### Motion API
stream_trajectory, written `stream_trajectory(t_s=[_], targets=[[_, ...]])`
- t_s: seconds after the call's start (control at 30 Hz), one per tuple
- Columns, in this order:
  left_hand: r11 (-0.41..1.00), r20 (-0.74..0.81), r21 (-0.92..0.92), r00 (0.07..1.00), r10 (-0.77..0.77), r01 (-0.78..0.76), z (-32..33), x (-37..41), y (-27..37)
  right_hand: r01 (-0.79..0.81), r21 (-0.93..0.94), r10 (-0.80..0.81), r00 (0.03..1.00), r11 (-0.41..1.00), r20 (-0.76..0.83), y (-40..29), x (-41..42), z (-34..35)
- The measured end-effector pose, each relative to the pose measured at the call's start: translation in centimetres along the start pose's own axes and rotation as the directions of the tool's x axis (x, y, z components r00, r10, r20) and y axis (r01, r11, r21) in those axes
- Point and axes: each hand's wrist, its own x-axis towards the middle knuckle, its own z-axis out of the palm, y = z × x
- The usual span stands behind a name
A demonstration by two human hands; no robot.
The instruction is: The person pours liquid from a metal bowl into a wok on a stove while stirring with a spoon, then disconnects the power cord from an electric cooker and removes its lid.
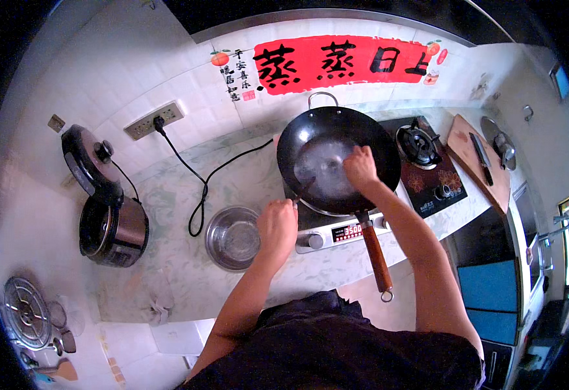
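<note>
A black wok [289,141] with a wooden handle [378,258] rests on an induction cooker [315,240] whose red display is lit. Whitish, cloudy liquid [331,165] fills the wok's bottom. At the wok's near left rim, my left hand [278,224] grips a thin dark utensil [305,189] that reaches over the liquid; its kind cannot be told. My right hand [361,165] hangs over the wok's right half with fingers curled inward, and whether they hold anything is hidden. Left of my left hand stands a metal bowl [232,238], apparently with clear liquid inside.
Far left stands a rice cooker [131,229] with its lid raised. A black cord [204,183] loops over the marble-patterned counter from a wall socket strip [154,120]. To the right are a gas burner [417,145] and a wooden cutting board [464,146] bearing a knife [482,156].
</note>
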Motion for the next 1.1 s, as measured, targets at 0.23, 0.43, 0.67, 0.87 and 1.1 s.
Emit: stream_trajectory(t_s=[0.23,0.43,0.67,0.87,1.1], targets=[[0.998,-0.038,0.041,0.998,-0.051,0.052,-3.3,-1.7,0.0,0.131,-0.005,-0.127,0.972,0.991,0.198,0.8,-5.4,-3.9],[0.997,0.007,0.04,0.998,-0.059,0.059,-3.0,-2.0,0.7,0.11,-0.049,-0.107,0.993,0.993,0.048,-1.9,-0.4,-0.2],[0.998,-0.028,0.015,0.997,-0.066,0.066,-3.3,-2.5,0.1,0.103,-0.119,-0.086,0.987,0.987,0.137,2.3,-0.9,-0.2],[0.998,-0.046,0.034,0.998,-0.052,0.053,-1.4,-1.1,-0.4,0.188,0.024,-0.189,0.982,0.982,0.02,-1.8,-1.8,-2.0],[0.985,-0.082,-0.12,0.988,-0.133,0.123,-0.1,0.9,-1.1,0.051,-0.169,-0.054,0.998,0.984,-0.016,2.5,2.1,2.0]])
